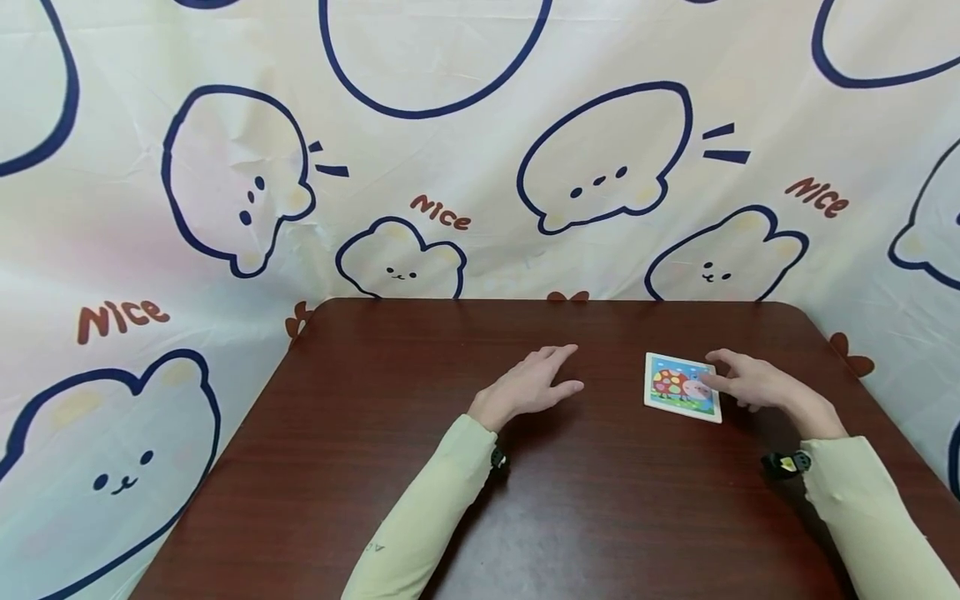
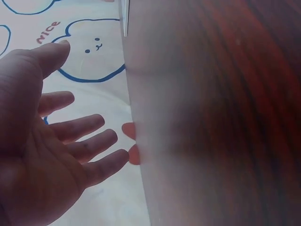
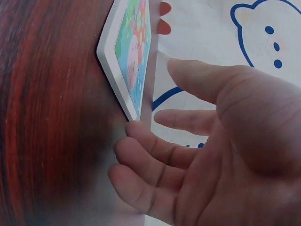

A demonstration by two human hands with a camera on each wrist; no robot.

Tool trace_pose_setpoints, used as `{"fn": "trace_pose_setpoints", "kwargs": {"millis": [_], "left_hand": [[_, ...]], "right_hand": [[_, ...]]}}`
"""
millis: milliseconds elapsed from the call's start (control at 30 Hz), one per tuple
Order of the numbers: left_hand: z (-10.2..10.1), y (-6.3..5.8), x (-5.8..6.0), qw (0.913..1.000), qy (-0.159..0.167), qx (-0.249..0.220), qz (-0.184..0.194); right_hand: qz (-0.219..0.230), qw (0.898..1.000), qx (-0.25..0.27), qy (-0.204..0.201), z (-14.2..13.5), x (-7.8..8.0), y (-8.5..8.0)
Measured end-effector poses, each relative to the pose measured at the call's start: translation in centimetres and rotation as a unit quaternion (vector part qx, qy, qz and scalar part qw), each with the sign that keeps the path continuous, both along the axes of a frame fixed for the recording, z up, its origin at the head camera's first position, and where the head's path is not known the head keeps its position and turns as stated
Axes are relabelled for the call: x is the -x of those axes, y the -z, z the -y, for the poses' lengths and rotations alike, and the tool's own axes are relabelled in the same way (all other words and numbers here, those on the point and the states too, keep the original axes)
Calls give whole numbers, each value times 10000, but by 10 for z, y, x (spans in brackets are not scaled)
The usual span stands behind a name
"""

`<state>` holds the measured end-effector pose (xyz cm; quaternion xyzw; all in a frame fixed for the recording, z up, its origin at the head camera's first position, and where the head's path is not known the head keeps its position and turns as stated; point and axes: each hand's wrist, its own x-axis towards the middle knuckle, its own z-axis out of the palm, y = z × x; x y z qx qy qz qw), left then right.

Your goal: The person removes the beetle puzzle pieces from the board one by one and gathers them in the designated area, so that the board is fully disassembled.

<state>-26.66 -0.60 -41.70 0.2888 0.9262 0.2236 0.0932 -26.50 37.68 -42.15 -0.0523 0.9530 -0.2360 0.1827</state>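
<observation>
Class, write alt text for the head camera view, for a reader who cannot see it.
A person's right hand touches the right edge of a small white-framed picture puzzle board lying flat on a dark red-brown wooden table. The left hand rests open on the table, apart from the board.

Picture card [image 1: 682, 387] on brown table [image 1: 420, 492]

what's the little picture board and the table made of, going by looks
Picture board: a thick white slab with rounded edges and a glossy printed top, probably card, foam or painted wood; the look leaves it open. Table: dark reddish-brown wood grain with a smooth sheen, likely varnished wood or a wood-look laminate.
</observation>
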Motion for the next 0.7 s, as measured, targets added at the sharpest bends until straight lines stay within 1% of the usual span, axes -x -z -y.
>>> {"fn": "trace_pose_setpoints", "kwargs": {"millis": [167,333,467,700], "left_hand": [[-10,3,0,10000,87,14,28],[-19,6,0,9998,177,39,69],[-26,7,-1,9998,148,111,82],[-36,10,-1,9995,48,299,53]], "right_hand": [[188,9998,-2,1,-2,1,1],[282,9996,89,49,0,0,2],[336,9994,101,59,2,0,3],[296,9995,-28,-55,1,1,4]]}}
